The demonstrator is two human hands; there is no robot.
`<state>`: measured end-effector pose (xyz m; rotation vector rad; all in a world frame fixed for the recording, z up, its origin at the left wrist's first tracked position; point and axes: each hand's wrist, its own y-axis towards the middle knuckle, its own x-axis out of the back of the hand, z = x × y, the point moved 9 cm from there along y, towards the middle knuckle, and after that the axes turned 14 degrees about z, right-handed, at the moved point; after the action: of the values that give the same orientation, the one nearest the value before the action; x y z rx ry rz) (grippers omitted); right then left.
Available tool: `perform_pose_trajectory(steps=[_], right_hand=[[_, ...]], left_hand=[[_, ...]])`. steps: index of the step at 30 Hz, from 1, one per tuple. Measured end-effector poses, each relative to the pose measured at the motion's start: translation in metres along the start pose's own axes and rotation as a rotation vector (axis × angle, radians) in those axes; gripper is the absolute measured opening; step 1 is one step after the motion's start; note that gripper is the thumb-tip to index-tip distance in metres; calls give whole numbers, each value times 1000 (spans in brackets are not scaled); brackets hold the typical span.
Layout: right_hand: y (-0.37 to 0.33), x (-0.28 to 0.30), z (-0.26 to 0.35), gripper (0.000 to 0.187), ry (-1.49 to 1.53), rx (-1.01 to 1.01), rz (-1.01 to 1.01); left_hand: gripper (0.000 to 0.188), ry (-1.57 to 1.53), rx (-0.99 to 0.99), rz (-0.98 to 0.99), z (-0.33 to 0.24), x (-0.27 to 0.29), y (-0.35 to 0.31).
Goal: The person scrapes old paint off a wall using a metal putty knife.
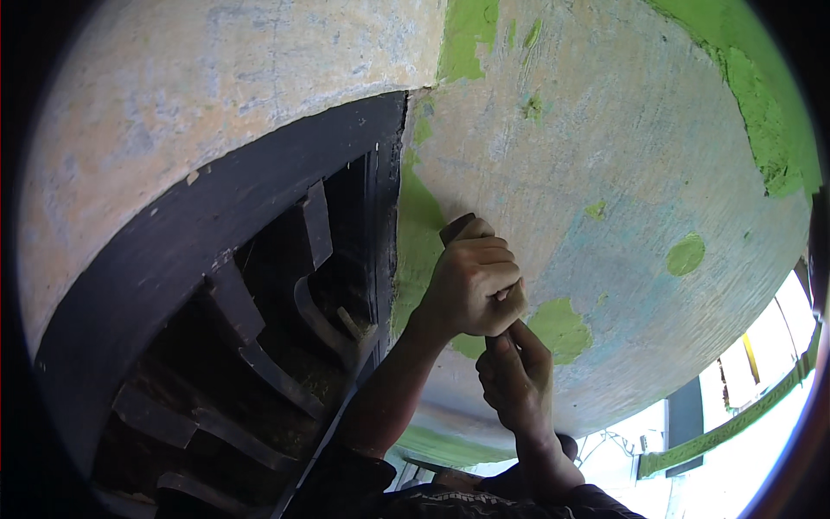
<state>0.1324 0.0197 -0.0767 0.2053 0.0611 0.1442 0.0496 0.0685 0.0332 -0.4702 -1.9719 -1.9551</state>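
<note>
A: ok so what are the fingers up to?
B: left hand (474,281) is wrapped tight around a dark hand tool (457,227), right hand (517,381) grips its lower end, 5 o'clock from the left
A: and the tool's where?
B: near mid-view, top end pointing to 11 o'clock by a green paint strip (418,251), can't tell if it touches the wall (596,130). Black frame (242,160) sits at 10 o'clock btw

Pale wall (588,156) w/ irreg. green paint patches (562,333) on surf.
</note>
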Motion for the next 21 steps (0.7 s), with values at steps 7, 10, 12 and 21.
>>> perform_pose_trajectory(steps=[7,10,12,21], right_hand=[[13,-5,13,32,-80,10,-101],[3,-4,17,33,-152,-15,-92],[-13,-1,7,34,-184,25,-128],[-5,-7,5,26,-106,-43,-186]], left_hand=[[20,38,-23,-11,10,12,5],[20,-56,-28,-104,7,18,0],[20,-63,-39,-64,-3,6,-3],[23,-112,-26,19,5,3,1]])
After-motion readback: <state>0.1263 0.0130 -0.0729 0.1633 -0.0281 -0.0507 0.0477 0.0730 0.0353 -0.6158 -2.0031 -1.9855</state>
